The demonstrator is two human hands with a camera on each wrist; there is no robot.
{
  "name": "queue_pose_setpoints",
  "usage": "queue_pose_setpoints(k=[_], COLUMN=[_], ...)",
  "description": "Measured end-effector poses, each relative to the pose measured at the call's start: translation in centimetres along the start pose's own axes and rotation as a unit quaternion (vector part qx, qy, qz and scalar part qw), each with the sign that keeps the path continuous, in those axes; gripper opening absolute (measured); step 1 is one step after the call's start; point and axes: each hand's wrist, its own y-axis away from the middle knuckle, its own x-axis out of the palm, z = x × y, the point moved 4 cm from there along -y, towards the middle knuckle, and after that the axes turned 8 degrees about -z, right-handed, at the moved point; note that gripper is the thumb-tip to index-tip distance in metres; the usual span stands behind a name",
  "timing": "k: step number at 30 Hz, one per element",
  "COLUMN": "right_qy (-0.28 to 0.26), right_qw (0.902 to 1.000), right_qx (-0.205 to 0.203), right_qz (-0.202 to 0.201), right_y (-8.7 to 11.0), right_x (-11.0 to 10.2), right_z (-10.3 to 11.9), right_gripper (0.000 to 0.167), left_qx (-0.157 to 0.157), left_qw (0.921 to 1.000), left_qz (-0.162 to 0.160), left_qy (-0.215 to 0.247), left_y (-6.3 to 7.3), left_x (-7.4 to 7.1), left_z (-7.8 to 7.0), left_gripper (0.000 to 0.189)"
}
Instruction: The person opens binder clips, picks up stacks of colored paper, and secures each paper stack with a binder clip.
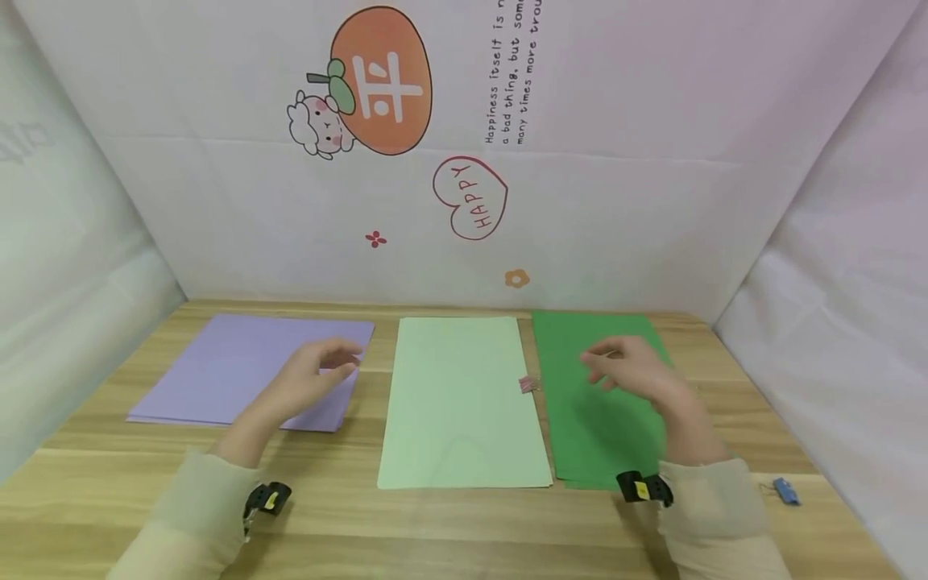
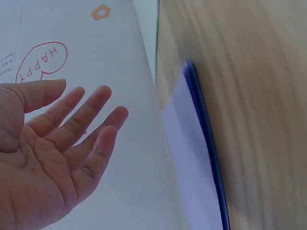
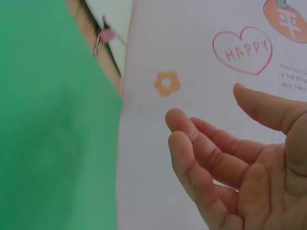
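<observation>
My left hand (image 1: pixel 312 374) hovers over the right side of a purple paper stack (image 1: pixel 246 362), its fingers relaxed and holding nothing. In the left wrist view the palm of that hand (image 2: pixel 57 153) shows, fingers loosely spread. Above a dark green paper stack (image 1: pixel 587 435) hangs my right hand (image 1: pixel 631 366), bare too, with thumb and fingers apart in the right wrist view. Between the two lies a light green paper stack (image 1: pixel 460 403). A pink binder clip (image 1: pixel 527 385) is fixed on its right edge, beside the dark green stack.
A blue binder clip (image 1: pixel 786 491) lies on the wooden table (image 1: pixel 464 532) at the right, near the right sleeve (image 1: pixel 710 507). White printed cloth (image 1: pixel 616 225) closes off the back and both sides of the table.
</observation>
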Motion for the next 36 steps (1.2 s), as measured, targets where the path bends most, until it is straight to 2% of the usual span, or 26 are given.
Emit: queue_pose_setpoints(k=[3,8,11,18,22,25,30,36], right_qy=[0.019,0.048,0.064,0.091,0.122,0.134,0.149,0.160], right_qw=[0.9998,0.9985,0.9974,0.9936,0.9892,0.9874,0.9854,0.9835], right_qx=[0.002,0.014,0.010,0.008,-0.002,0.000,0.021,0.070], right_qz=[-0.006,-0.020,-0.032,-0.066,-0.081,-0.084,-0.080,-0.045], right_y=[0.5,1.7,2.5,4.0,4.8,5.4,6.4,7.3], right_x=[-1.3,-3.1,-3.9,-6.0,-7.2,-8.1,-9.6,-10.6], right_z=[-1.2,-3.3,-4.4,-6.1,-6.3,-6.8,-8.1,-10.6], right_gripper=[0.055,0.058,0.056,0.054,0.052,0.054,0.059,0.060], left_qx=[-0.002,-0.057,-0.071,-0.086,-0.108,-0.107,-0.088,-0.091], left_qw=[0.9988,0.9869,0.9813,0.9753,0.9729,0.9730,0.9744,0.9737], left_qz=[-0.004,-0.020,-0.017,0.014,0.042,0.056,0.060,0.077], left_qy=[-0.050,-0.150,-0.178,-0.203,-0.200,-0.197,-0.198,-0.194], left_y=[0.4,0.9,1.1,1.0,1.0,1.0,0.9,1.0], left_x=[-0.5,-1.8,-2.4,-3.1,-3.3,-3.2,-3.0,-2.7], left_z=[0.5,2.1,3.1,4.4,4.8,5.3,5.6,5.7], left_gripper=[0.037,0.047,0.051,0.061,0.067,0.069,0.069,0.070])
